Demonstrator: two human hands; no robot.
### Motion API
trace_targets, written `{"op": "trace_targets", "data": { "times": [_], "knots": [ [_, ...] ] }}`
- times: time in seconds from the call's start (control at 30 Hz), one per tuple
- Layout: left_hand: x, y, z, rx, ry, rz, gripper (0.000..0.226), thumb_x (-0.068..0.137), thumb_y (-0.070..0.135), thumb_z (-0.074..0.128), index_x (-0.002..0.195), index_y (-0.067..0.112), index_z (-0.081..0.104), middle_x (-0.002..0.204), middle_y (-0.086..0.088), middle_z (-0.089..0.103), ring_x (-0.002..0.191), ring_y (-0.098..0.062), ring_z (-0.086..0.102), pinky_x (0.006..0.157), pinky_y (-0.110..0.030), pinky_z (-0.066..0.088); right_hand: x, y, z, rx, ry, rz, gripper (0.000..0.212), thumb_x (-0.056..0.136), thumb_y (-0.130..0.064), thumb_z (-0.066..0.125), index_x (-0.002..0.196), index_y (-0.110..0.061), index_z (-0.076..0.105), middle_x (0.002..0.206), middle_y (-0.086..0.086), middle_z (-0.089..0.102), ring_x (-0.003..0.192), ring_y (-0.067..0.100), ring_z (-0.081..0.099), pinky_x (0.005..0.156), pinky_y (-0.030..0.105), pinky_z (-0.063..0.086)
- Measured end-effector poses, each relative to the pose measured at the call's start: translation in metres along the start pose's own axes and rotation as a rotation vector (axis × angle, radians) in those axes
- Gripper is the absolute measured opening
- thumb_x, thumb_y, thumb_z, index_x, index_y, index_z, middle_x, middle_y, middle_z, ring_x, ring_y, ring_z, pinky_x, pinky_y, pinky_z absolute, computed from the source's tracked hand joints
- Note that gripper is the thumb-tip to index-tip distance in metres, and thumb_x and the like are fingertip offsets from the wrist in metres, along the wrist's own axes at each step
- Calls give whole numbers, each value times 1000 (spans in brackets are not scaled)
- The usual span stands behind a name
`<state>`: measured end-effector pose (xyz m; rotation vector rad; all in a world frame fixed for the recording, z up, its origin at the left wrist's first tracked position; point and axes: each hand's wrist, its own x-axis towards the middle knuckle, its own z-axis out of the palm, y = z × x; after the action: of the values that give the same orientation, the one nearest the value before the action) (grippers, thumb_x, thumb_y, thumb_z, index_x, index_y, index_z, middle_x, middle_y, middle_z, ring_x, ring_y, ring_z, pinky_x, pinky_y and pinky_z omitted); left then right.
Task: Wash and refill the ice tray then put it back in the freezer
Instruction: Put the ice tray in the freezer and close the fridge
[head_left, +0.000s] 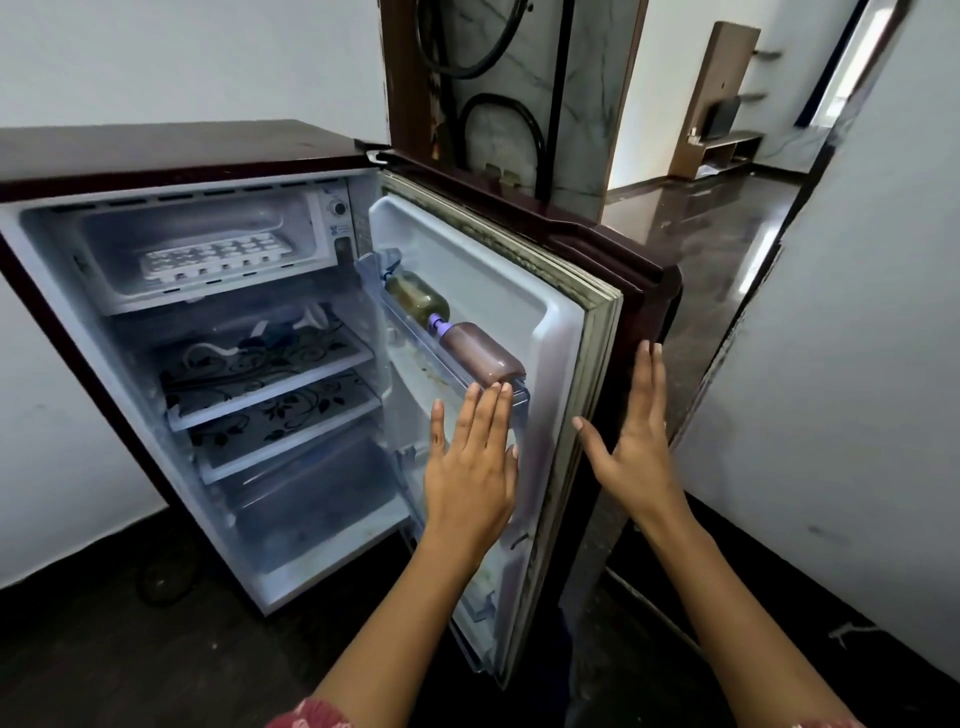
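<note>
My left hand and right hand are spread flat, grip released, flanking the open fridge door; ice tray sits in the freezer.

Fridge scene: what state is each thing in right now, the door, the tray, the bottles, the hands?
Fridge door: swung wide open.
Freezer compartment: open, no flap shutting it.
Ice tray: lying flat inside the freezer compartment.
Two bottles: lying on their sides in the upper door shelf.
Left hand: open, empty, fingers straight, in front of the door's inner side.
Right hand: open, empty, by the door's outer edge.
</note>
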<state>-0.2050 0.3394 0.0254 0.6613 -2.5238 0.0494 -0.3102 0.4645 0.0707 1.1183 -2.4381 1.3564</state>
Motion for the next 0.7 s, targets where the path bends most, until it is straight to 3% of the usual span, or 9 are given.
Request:
{"op": "trace_targets", "data": {
  "times": [0.07, 0.13, 0.27, 0.33, 0.4, 0.47, 0.57, 0.7],
  "knots": [
    [-3, 0, -1, 27, -4, -28, 60, 89, 35, 33, 143, 10, 33, 146, -5, 41, 137, -22, 34, 114, -47, 4, -4, -1, 1, 34, 0, -13, 94, 87, -25, 61, 142, -45, -13, 155, -14, -17, 137, 3, 4, 108, 65, 21],
    [-9, -2, 1, 33, -1, -66, 65, 89, 42, 32, 144, 8, 31, 149, -6, 36, 139, -22, 30, 114, -48, 6, -10, -4, 3, 45, -5, -52, 94, 87, -22, 61, 142, -45, -11, 155, -14, -15, 139, 4, 3, 109, 65, 19],
    [-20, -11, 0, -2, 33, -161, 76, 90, 55, 27, 149, 8, 14, 156, -9, 17, 145, -24, 8, 116, -47, 1, -23, -12, 12, 12, -28, -151, 94, 86, -14, 63, 142, -45, -6, 153, -15, -11, 132, -19, -10, 112, 60, 13],
    [-25, -17, -4, -19, 53, -208, 80, 91, 60, 24, 149, 9, 8, 157, -9, 11, 145, -26, 2, 116, -45, -2, -30, -15, 19, 10, -43, -209, 93, 85, -12, 63, 143, -44, -2, 153, -14, -11, 130, -21, -7, 113, 44, 11],
    [-31, -26, -9, -27, 62, -251, 84, 90, 65, 20, 149, 8, 5, 158, -10, 6, 145, -27, -3, 117, -44, -4, -37, -19, 27, 16, -56, -271, 91, 84, -11, 63, 144, -42, 2, 154, -12, -10, 133, -11, 6, 110, 28, 12],
    [-37, -38, -14, -25, 71, -284, 88, 88, 68, 17, 149, 6, 2, 158, -12, 1, 145, -26, -6, 117, -42, -7, -43, -23, 35, 5, -61, -318, 85, 85, -11, 62, 145, -37, 9, 155, -10, -6, 129, 0, 19, 108, 31, 20],
    [-46, -53, -20, -16, 87, -322, 93, 86, 72, 13, 149, 4, 1, 157, -16, -3, 145, -27, -9, 117, -41, -8, -48, -30, 45, -75, -61, -363, 76, 85, -18, 56, 145, -36, 13, 155, -11, 3, 123, -2, 19, 99, 41, 22],
    [-59, -66, -25, 2, 117, -339, 96, 86, 72, 20, 148, 0, 4, 156, -20, -1, 145, -31, -6, 118, -42, -5, -45, -40, 53, -230, -31, -493, 63, 86, -28, 49, 144, -32, 24, 153, -12, 19, 134, 14, 23, 103, 28, 14]
  ]
}}
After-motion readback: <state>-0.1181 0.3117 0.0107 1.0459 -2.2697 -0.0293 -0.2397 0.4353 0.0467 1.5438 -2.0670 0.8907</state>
